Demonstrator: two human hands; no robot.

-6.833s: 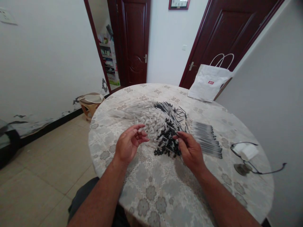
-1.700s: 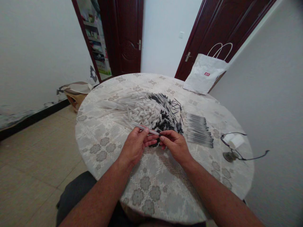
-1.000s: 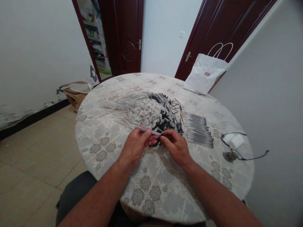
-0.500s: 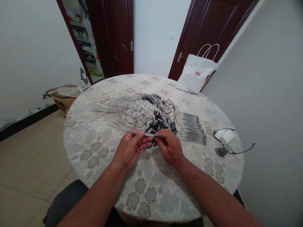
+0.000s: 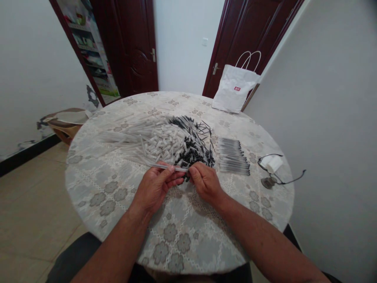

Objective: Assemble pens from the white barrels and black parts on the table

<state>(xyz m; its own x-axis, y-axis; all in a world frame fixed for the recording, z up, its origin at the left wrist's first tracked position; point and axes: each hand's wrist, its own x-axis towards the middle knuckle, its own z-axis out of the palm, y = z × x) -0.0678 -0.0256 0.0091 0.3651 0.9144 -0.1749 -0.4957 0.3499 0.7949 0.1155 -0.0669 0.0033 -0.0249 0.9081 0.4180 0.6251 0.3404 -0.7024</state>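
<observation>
A translucent white pen barrel lies across the fingers of my left hand, held down by the thumb. My right hand is closed in a pinch at the barrel's right end; its fingers hide that tip and any small part there. Just beyond my hands spreads a heap of short white pen parts, with small black plugs along its right side. Long clear barrels lie to the left of the heap. Thin dark refills lie behind it. Right of the heap, several pens with black ends are lined up in a row.
The round table has a flowered cloth. Eyeglasses, a folded white tissue and a small round dark object lie near its right edge. A white paper bag stands at the back. A stool is at the left.
Earlier my hands were apart over the heap; now they meet at the barrel. My right fingers have closed further around its end, covering the dark piece seen before. The view has swung right.
</observation>
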